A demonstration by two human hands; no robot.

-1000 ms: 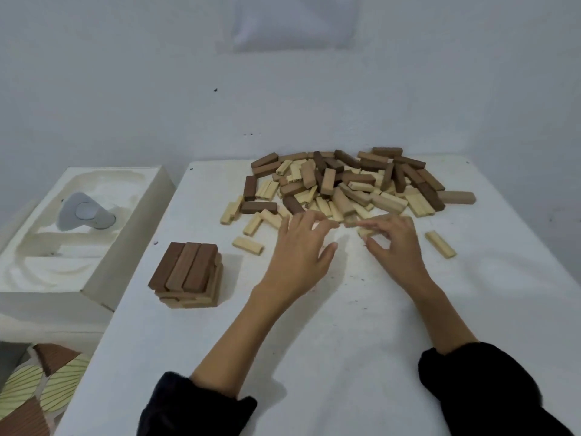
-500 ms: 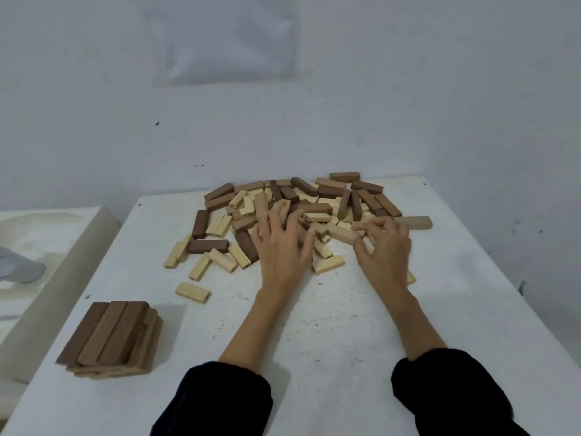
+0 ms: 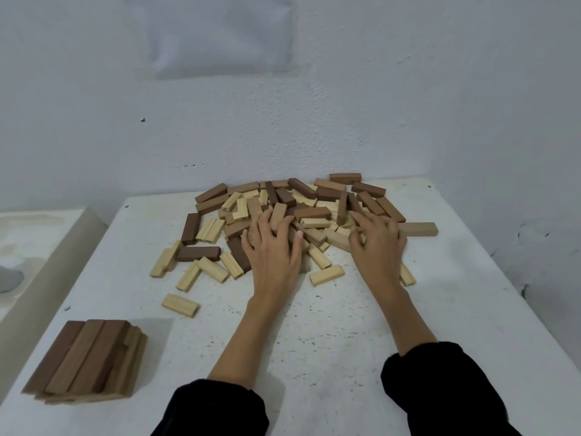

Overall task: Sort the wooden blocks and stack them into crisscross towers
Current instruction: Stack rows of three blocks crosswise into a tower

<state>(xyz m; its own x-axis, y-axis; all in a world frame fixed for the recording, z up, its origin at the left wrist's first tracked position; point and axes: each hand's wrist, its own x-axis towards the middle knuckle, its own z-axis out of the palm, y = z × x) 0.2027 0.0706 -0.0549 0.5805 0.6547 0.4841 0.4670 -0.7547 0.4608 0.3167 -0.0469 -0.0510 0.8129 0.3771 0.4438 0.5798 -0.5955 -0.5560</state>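
Left hand [image 3: 273, 250] with fingers spread flat on the near edge of the block pile [image 3: 314, 212], right hand [image 3: 377, 247] likewise spread on the pile's right part, 1 pale block [image 3: 180, 305] loose on the near-left of the pile, low crisscross stack [image 3: 85, 363] well apart, further near-left of the pile, white table [image 3: 456, 309] beneath the pile.

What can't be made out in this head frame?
Head view: whether the left hand or right hand grips a block; fingertips sink into the loose pile of brown and pale wooden blocks.
Head view: layer count of the low crisscross stack of wooden blocks; seen from above, blurred.
Head view: the grey object; cut off by the left edge.
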